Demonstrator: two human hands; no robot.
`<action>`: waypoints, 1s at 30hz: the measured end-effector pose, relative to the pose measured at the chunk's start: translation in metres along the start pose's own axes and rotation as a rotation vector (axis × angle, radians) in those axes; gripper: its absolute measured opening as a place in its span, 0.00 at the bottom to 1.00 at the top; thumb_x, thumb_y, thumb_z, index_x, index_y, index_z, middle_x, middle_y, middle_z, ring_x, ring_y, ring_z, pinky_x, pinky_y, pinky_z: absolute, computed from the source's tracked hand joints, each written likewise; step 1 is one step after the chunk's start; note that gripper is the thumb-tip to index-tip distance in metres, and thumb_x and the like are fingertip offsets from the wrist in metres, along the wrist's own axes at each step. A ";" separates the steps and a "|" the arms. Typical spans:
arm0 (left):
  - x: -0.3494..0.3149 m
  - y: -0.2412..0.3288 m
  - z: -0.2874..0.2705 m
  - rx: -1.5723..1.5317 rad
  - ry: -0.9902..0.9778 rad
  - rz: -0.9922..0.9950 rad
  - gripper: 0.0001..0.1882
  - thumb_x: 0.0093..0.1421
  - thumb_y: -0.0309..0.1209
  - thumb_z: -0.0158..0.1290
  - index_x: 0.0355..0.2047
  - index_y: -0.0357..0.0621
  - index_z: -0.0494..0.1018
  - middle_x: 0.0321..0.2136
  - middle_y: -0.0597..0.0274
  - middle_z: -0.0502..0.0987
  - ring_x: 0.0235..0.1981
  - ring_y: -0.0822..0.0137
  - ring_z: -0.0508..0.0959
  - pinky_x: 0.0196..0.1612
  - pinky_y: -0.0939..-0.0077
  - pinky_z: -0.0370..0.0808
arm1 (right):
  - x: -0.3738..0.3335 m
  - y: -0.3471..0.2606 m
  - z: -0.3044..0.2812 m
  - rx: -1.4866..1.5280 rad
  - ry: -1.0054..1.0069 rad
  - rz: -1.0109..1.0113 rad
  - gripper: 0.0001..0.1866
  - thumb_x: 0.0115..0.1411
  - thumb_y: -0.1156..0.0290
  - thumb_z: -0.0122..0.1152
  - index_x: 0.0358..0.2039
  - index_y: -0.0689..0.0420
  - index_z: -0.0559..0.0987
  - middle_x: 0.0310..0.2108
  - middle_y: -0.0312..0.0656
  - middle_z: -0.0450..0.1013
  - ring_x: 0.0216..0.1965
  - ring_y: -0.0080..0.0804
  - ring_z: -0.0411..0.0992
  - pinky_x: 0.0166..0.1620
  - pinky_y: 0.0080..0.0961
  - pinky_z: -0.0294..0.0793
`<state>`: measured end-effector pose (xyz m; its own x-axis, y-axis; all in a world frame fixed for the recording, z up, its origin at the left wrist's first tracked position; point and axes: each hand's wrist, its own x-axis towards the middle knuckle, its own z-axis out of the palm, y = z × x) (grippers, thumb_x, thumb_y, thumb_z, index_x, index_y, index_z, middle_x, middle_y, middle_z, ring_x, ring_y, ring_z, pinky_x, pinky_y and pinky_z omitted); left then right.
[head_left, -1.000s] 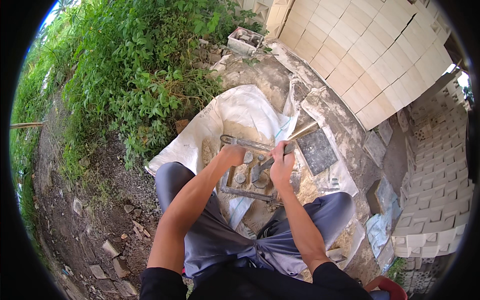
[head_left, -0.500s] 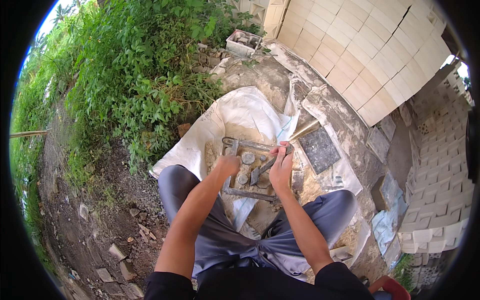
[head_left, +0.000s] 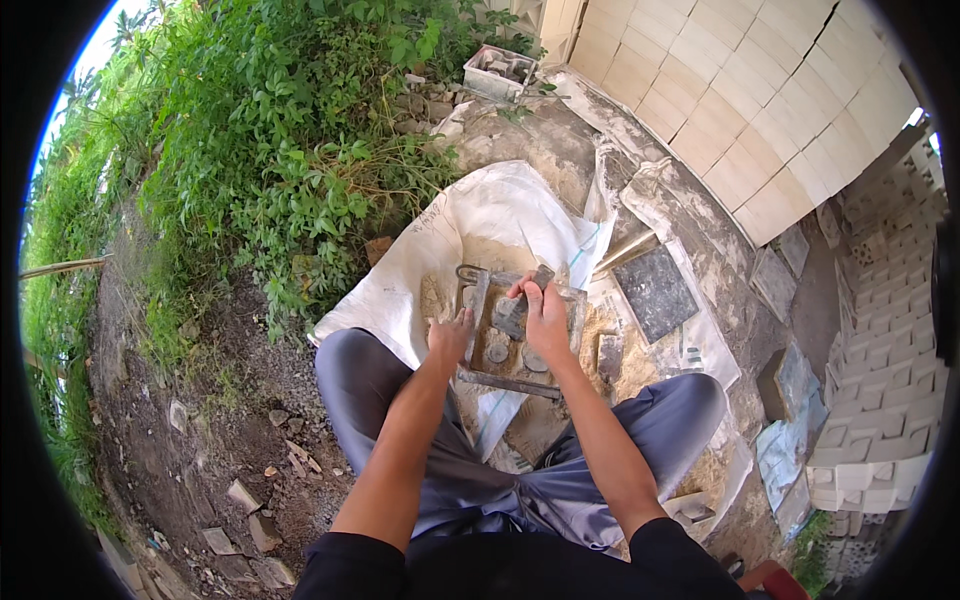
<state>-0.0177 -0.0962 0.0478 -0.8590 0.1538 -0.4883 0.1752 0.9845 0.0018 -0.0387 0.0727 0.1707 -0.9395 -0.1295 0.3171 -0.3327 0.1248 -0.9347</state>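
Observation:
Between my bent knees a dark rectangular frame, with a loop at its far left corner, lies on sand. Round grey discs sit inside it, partly covered by my right hand. My right hand is closed around the handle of a dark flat-bladed tool, its blade low over the frame's inside. A thin pointed piece sticks up beyond this hand; whether it belongs to the tool I cannot tell. My left hand is at the frame's left bar, fingers stretched forward and holding nothing visible.
A white sack sheet with loose sand lies under the frame. To the right is a dark square slab; a small dark block lies nearer. Plants, a white tub and stacked pale tiles stand farther off.
My right hand has moved left, bringing the tool's blade over the frame's far left part. My left hand has loosened from the left bar and straightened its fingers. The view has shifted slightly.

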 end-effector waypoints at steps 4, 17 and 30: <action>0.013 0.006 0.011 0.125 0.062 -0.005 0.67 0.29 0.47 0.70 0.63 0.35 0.41 0.63 0.57 0.55 0.48 0.59 0.74 0.51 0.54 0.65 | 0.001 -0.005 0.007 0.150 0.179 -0.008 0.18 0.68 0.59 0.34 0.33 0.60 0.66 0.25 0.37 0.65 0.30 0.25 0.64 0.37 0.23 0.65; 0.013 0.003 0.015 0.019 0.040 0.004 0.68 0.28 0.42 0.71 0.63 0.31 0.40 0.59 0.51 0.60 0.47 0.59 0.75 0.46 0.61 0.70 | 0.022 -0.103 -0.026 0.417 0.149 -0.188 0.18 0.67 0.57 0.39 0.29 0.59 0.65 0.20 0.33 0.61 0.23 0.21 0.59 0.31 0.19 0.62; 0.021 0.003 0.026 0.021 0.172 -0.003 0.64 0.28 0.42 0.70 0.61 0.29 0.45 0.53 0.53 0.68 0.42 0.60 0.78 0.42 0.65 0.72 | 0.018 -0.050 -0.008 0.067 0.007 -0.101 0.16 0.67 0.61 0.39 0.32 0.61 0.68 0.22 0.37 0.65 0.26 0.25 0.65 0.35 0.22 0.66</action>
<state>-0.0227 -0.0925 0.0154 -0.9289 0.1642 -0.3320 0.1804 0.9834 -0.0184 -0.0400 0.0720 0.2240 -0.9022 -0.1313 0.4107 -0.4194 0.0458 -0.9066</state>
